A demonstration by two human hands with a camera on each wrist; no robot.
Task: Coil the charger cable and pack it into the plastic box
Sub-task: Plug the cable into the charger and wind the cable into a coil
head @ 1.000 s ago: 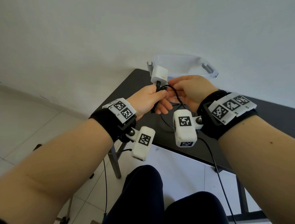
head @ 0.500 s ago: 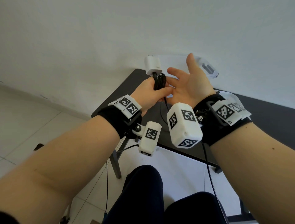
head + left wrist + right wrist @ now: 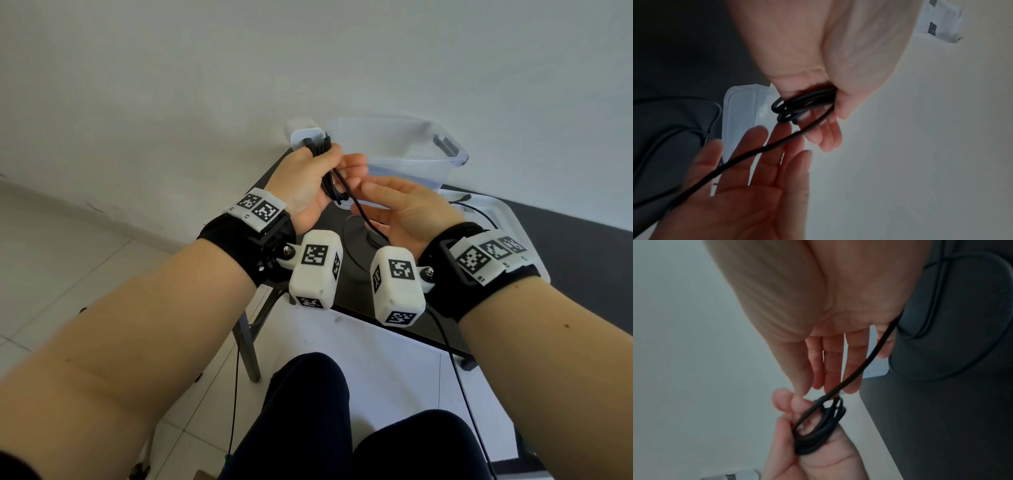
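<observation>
My left hand [image 3: 310,178] grips a bundle of black cable loops [image 3: 330,185], with the white charger plug [image 3: 305,135] sticking up above its fist. The left wrist view shows the loops [image 3: 803,104] clamped between thumb and fingers. My right hand [image 3: 404,209] is held flat beside it, fingers straight, and the free cable strand [image 3: 859,368] runs across its palm down to the table. The right wrist view shows the cable coil [image 3: 818,428] in the left hand [image 3: 807,451]. The clear plastic box [image 3: 428,154] stands just behind both hands.
The box's clear lid [image 3: 493,219] lies on the dark table [image 3: 582,260] at the right, with slack cable [image 3: 356,246] looped on the tabletop under my hands. A white wall rises behind the table. My knees and the tiled floor are below.
My right hand has come down from raised and spread to lie flat beside the left, the cable across its palm. The left hand has held the bundle throughout and risen a little.
</observation>
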